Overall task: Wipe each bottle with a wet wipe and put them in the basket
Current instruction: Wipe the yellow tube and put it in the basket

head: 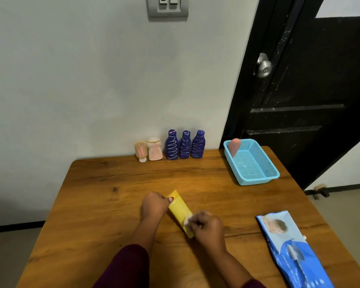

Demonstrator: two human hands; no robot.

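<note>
Hands: left hand (pixel 155 205) grips 1 yellow plastic tube (pixel 179 210), right hand (pixel 208 227) pinches white wet wipe (pixel 186 220) on it (over wooden counter (pixel 112 204)). 3 dark-blue bottles (pixel 184 144) by wall; 1 pink bottle (pixel 234 146) in light-blue mesh basket (pixel 256 179).

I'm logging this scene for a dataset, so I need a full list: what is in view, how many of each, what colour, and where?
yellow tube: 1, yellow, table centre, held in both hands
wet wipe: 1, white, in right hand against the tube
blue bottles: 3, dark blue, upright by the wall
pink bottle: 1, pale pink, left of the blue ones
beige tube: 1, leftmost in the row
basket: 1, light blue, table's far right
pink item: 1, leaning in the basket
wipes pack: 1, blue, table's near right
table: 1, brown wood
door: 1, black, right
wall switch: 1, grey, top
left hand: grips tube
right hand: holds wipe
</note>
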